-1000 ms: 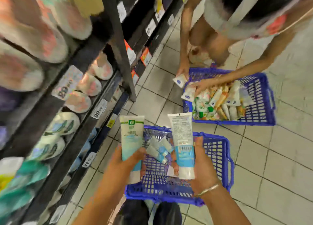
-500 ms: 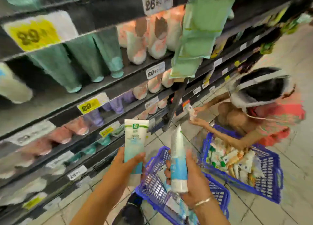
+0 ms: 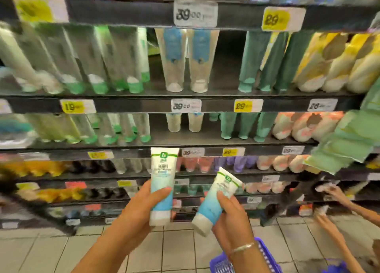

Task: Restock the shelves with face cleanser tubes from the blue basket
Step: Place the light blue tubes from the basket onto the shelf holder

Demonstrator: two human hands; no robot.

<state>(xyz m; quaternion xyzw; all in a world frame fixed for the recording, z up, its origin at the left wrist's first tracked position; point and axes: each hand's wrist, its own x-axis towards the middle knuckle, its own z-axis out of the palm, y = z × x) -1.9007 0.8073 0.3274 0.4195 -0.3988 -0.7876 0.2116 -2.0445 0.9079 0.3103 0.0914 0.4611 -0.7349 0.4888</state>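
Note:
My left hand (image 3: 141, 209) grips a white-and-blue face cleanser tube (image 3: 163, 174), held upright with its white cap down. A second tube of the same kind (image 3: 218, 196) is in my right hand (image 3: 230, 217), tilted with its crimped end up and to the right. Both are raised in front of the dark shelves (image 3: 185, 105), below the rows of standing tubes. A corner of the blue basket (image 3: 224, 264) shows under my right wrist at the bottom edge.
Shelves hold blurred rows of green, white, teal, yellow and pink tubes above price tags (image 3: 186, 105). A gap (image 3: 230, 63) lies between white and teal tubes on the upper shelf. Another person's hands (image 3: 329, 192) reach to the lower shelves at right. Tiled floor below.
The view has swung up from the floor and baskets to face the shelves. Both tubes stay in my hands; the right one has turned and now tilts.

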